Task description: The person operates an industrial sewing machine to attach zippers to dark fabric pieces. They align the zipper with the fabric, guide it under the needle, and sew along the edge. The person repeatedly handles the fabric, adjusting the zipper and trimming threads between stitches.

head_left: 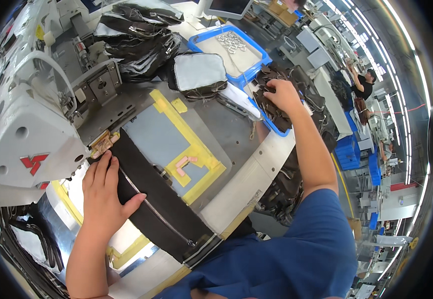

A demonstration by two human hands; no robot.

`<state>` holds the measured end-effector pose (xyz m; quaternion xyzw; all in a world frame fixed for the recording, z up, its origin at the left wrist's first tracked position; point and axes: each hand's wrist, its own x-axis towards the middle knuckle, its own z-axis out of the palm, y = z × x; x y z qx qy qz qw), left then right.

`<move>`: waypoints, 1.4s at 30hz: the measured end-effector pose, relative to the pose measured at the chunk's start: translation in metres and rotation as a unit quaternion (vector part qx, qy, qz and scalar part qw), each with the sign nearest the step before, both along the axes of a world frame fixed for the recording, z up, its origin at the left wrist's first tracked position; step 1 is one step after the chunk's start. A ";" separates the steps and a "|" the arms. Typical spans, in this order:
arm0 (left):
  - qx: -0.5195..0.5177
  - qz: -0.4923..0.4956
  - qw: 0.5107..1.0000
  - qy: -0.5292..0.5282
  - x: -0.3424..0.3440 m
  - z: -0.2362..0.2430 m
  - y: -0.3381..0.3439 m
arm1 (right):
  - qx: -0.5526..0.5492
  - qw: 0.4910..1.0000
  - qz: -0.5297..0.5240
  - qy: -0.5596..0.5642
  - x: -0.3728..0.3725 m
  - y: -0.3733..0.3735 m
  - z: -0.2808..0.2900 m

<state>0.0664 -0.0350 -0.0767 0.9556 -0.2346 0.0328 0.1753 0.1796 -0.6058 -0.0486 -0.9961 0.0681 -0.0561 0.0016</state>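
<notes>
My left hand (pixel 105 192) lies flat, fingers stretched out, on a long dark fabric panel (pixel 151 199) beneath the head of a white sewing machine (pixel 32 144). A silver zipper (pixel 159 214) runs down this panel, its pull near the front end. Close to my fingertips is a small brown and yellow block (pixel 101 143) by the needle area. My right hand (pixel 283 97) reaches out to the far right, over a blue-rimmed tray of dark brown pieces (pixel 273 107). Its fingers are curled together at the pile, and what they grip cannot be made out.
Dark zippered pieces (pixel 136 40) are heaped at the back left, beside a stack with a grey-white panel (pixel 200 71). A blue-rimmed tray (pixel 196 42) holds metal rings. Yellow tape (pixel 201 154) frames a grey plate. Another person (pixel 363 84) works far off right.
</notes>
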 end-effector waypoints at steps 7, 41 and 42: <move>-0.018 -0.003 1.000 -0.004 0.001 0.001 -0.001 | 0.090 0.995 -0.039 0.006 0.011 -0.020 0.005; -0.020 -0.130 0.987 -0.088 -0.011 0.004 0.001 | 0.271 0.786 0.552 0.060 0.000 0.359 -0.020; -0.021 -0.129 0.988 -0.087 -0.011 0.005 0.001 | 0.270 0.785 0.555 0.059 0.000 0.359 -0.019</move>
